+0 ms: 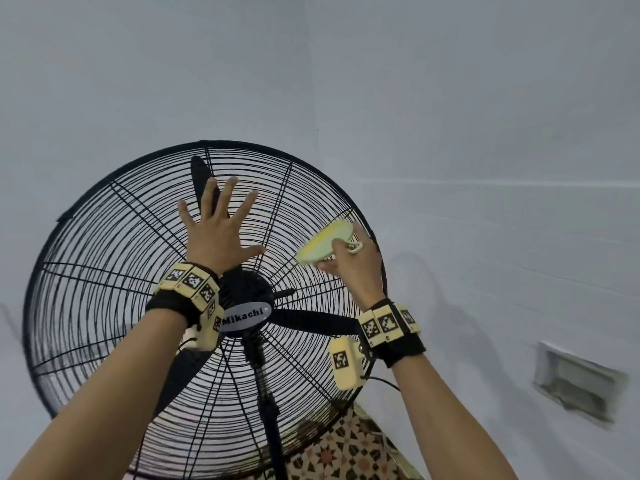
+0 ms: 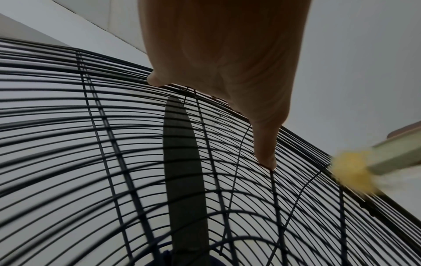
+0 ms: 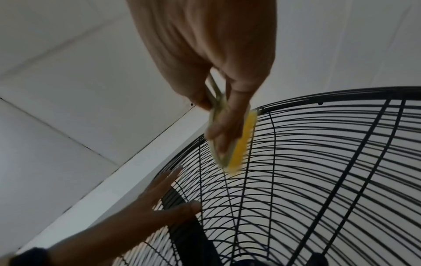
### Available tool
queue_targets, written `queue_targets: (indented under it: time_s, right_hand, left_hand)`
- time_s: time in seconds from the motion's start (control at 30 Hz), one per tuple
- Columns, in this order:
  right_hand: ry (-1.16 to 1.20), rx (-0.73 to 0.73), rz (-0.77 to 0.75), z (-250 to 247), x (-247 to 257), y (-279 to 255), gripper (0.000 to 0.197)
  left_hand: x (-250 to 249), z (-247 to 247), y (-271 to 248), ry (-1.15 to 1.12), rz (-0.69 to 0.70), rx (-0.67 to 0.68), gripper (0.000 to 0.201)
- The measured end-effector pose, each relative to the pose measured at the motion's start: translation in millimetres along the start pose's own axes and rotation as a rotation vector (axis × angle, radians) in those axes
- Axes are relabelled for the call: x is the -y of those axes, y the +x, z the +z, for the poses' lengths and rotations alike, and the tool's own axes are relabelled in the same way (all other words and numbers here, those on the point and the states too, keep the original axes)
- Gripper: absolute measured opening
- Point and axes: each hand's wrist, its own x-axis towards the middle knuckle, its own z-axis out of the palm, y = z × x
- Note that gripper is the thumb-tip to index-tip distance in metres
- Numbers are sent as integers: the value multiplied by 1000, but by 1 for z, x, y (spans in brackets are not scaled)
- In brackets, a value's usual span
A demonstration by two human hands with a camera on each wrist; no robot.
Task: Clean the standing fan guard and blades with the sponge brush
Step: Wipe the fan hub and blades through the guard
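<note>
Standing before a pale wall, the black fan (image 1: 204, 306) is seen with its round wire guard (image 1: 104, 271) facing the camera. The left hand (image 1: 216, 233) is laid flat on the upper part of the guard, fingers spread wide and straight, above the hub badge (image 1: 246, 316) marked "Mikachi". A dark blade (image 2: 182, 171) is seen behind the wires under that hand. The sponge brush (image 1: 325, 242) is gripped by the right hand (image 1: 353, 268), fingers curled round its pale green back, and its yellow sponge face (image 3: 242, 142) is held against the wires near the guard's upper right rim. Patterned tiles (image 1: 349, 452) are visible below the fan.
</note>
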Motion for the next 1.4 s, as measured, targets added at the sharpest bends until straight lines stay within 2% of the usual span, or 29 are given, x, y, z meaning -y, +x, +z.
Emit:
queue_targets:
  time_s: [0.07, 0.1, 0.2, 0.27, 0.33, 0.43, 0.5, 0.57, 0.63, 0.7, 0.77, 0.8, 0.83, 0.97, 1.13, 1.3, 1.33, 1.4]
  right_hand:
    - [-53, -131, -84, 2, -1, 0, 65]
    - [-48, -129, -89, 6, -2, -4, 67]
    - [-81, 71, -28, 13, -12, -18, 66]
    - [-129, 123, -14, 8, -13, -19, 60]
    - [-27, 36, -7, 4, -8, -16, 55]
    - [-5, -85, -55, 6, -7, -15, 63]
    - [-66, -17, -42, 13, -13, -24, 67]
    - [-146, 116, -15, 15, -18, -33, 66]
    - [-162, 166, -7, 12, -18, -37, 56]
    - [-77, 70, -15, 10, -12, -36, 50]
    - [-31, -68, -52, 13, -10, -35, 60]
    - [-37, -87, -61, 16, -11, -36, 64]
    - [-52, -68, -54, 21, -14, -40, 66]
    - [-118, 183, 9, 32, -23, -59, 66]
    - [15, -49, -53, 35, -24, -59, 65]
    - [-49, 182, -5, 49, -40, -82, 67]
    - [-19, 163, 13, 48, -39, -82, 67]
    - [42, 35, 25, 49, -38, -78, 66]
  left_hand:
    - [-1, -1, -1, 14, 0, 0, 118]
    - [-2, -1, -1, 22, 0, 1, 118]
    - [-3, -1, -1, 29, -5, 6, 118]
    - [-3, -1, -1, 18, -6, 4, 119]
    - [-2, -1, -1, 9, 0, -3, 119]
    - [-3, 1, -2, 27, 4, -4, 119]
    - [-3, 2, -3, 28, 3, -7, 120]
    - [-2, 2, -2, 27, -2, -14, 120]
    - [-2, 2, -2, 26, 0, -16, 120]
    - [-2, 2, -2, 29, 1, -17, 120]
    - [-4, 2, -3, 37, 6, -17, 120]
    - [-5, 2, -3, 44, 6, -20, 121]
    - [-5, 2, -4, 46, 6, -21, 121]
    - [-6, 2, -4, 34, 7, -18, 120]
    - [-6, 1, -6, 40, 7, -22, 121]
    - [-8, -2, -8, 36, 6, -20, 120]
    - [-7, -2, -8, 35, 6, -19, 120]
    - [-7, -1, -8, 31, 8, -26, 120]
